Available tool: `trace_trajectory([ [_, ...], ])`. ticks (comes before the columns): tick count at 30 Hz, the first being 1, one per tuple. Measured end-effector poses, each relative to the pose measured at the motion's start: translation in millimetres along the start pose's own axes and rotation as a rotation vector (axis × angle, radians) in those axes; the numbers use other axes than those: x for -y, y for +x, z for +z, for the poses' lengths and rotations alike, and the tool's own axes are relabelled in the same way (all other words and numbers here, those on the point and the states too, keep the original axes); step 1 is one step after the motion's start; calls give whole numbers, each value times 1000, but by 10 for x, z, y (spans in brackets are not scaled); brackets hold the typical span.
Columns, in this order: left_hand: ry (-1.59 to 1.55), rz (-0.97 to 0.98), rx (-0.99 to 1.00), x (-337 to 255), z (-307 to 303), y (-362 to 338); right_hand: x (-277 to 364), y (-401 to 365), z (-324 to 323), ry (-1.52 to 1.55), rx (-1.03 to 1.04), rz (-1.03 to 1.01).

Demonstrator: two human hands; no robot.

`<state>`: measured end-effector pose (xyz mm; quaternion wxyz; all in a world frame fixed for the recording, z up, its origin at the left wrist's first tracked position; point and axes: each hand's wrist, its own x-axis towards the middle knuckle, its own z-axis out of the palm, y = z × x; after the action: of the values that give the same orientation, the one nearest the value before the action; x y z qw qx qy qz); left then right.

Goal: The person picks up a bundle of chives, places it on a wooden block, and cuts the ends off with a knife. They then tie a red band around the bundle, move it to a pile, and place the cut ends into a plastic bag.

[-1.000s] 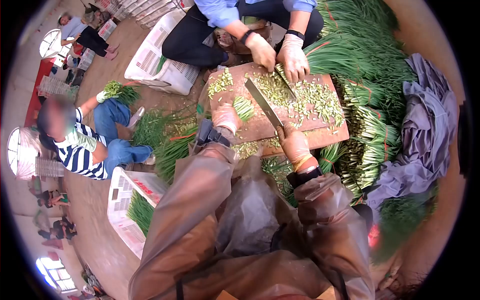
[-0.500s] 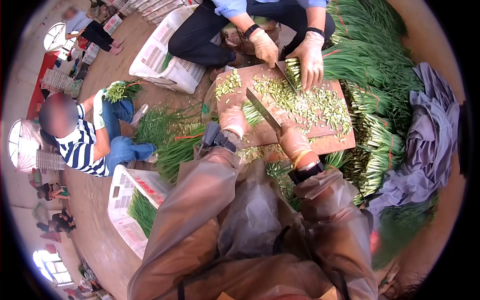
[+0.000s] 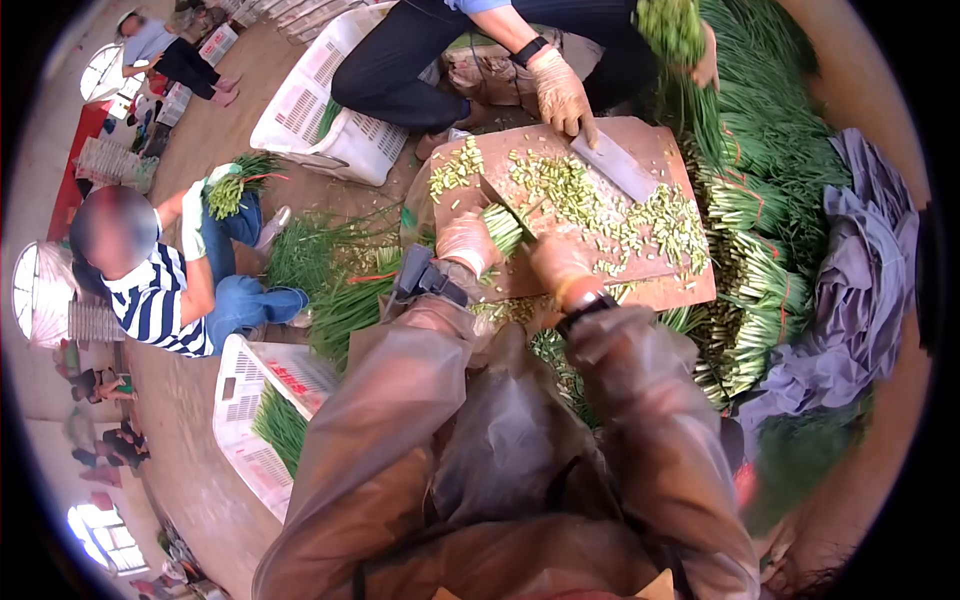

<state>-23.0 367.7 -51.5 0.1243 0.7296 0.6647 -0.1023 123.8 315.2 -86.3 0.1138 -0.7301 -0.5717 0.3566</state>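
My left hand (image 3: 468,243), gloved, is closed round a bundle of green stalks (image 3: 503,228) whose cut ends point right on the wooden board (image 3: 640,290). In my right hand (image 3: 560,265), also gloved, is the handle of a knife (image 3: 510,208); its blade lies across the stalk ends, close beside my left hand. Short chopped pieces (image 3: 560,190) are scattered over the board. Across the board a co-worker's gloved hand (image 3: 563,95) holds a cleaver (image 3: 615,167) flat over the pieces, and the other lifts a green bunch (image 3: 672,30).
Stacked bundles of stalks (image 3: 750,300) line the board's right side, beside a grey cloth (image 3: 865,250). White crates stand at the upper left (image 3: 320,100) and lower left (image 3: 245,400). A seated person in stripes (image 3: 165,290) holds stalks at the left.
My right hand has moved left, bringing the knife onto the stalk ends. The co-worker's bunch has left the board for the upper right, and their cleaver now lies flatter.
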Motion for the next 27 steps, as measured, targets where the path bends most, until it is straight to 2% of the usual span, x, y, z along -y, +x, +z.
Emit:
trace_trajectory([
  [1, 4, 9, 1, 3, -12, 3, -91, 186, 156, -18, 10, -73],
  [3, -29, 36, -24, 48, -1, -30, -101, 315, 253, 43, -30, 16],
  [6, -49, 107, 63, 162, 70, 141, -268, 218, 315, 33, -62, 43],
  [7, -22, 113, 123, 228, 132, 192, -218, -30, 160, 15, -11, 129],
  [8, -25, 111, 119, 295, 140, 170, -306, -220, 99, 16, 38, 110],
  [9, -120, 172, 97, 370, 123, 144, -327, -407, 1, -90, 121, 81],
  [11, -220, 233, 69, 568, 171, 54, -525, -732, -8, -55, 33, 127],
  [13, -317, 428, -151, 811, 266, -146, -757, -925, 3, -48, -17, 138],
  [16, -493, 306, -68, 1059, 384, -395, -686, -1189, -174, -31, -125, 131],
  [17, -565, 237, -36, 1101, 379, -529, -700, -1146, -108, -15, -218, 59],
  [18, -661, 317, -182, 1159, 407, -734, -716, -1042, -28, -10, -253, 27],
  [21, -993, 388, -372, 1230, 301, -1474, -682, -662, 201, -67, -347, -84],
  [22, -957, 299, -368, 1402, 324, -1600, -673, -526, 369, -45, -319, -127],
  [23, -908, 316, -457, 1253, 143, -2011, -728, -459, 339, -61, -229, -45],
  [26, -998, 338, -553, 1380, 153, -2431, -700, -541, 459, -199, -307, -154],
  [27, -900, 307, -598, 1441, 186, -2543, -621, -657, 395, -261, -306, -164],
])
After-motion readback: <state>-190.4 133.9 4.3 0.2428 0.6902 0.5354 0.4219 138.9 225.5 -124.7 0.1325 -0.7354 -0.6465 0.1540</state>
